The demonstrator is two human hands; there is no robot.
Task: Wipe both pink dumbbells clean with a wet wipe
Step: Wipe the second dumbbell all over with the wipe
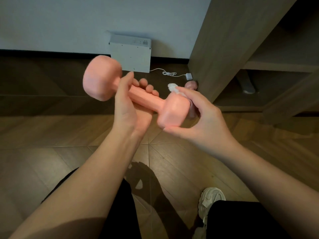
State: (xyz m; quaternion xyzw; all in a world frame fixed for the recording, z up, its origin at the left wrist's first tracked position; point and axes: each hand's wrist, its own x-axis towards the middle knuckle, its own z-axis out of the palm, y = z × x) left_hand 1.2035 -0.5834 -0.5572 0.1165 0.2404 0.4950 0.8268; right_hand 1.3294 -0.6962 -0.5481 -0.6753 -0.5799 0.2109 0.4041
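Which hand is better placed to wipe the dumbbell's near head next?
Right. The right hand holds the wet wipe against that head; the left hand grips the dumbbell handle.

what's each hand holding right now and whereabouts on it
Left hand grips the pink dumbbell by its handle. Right hand pinches a wet wipe against the near head.

Count from where I'm looking: two pink dumbbells, one in my hands [138, 94], the other [190, 84] mostly hidden on the floor behind; one wet wipe [173, 87]; two hands, left [127, 107] and right [202, 116]; one white box [130, 56] at the wall; one white cable [168, 73] with one plug [189, 76]; one sneaker [209, 200]; one wooden shelf unit [224, 40].
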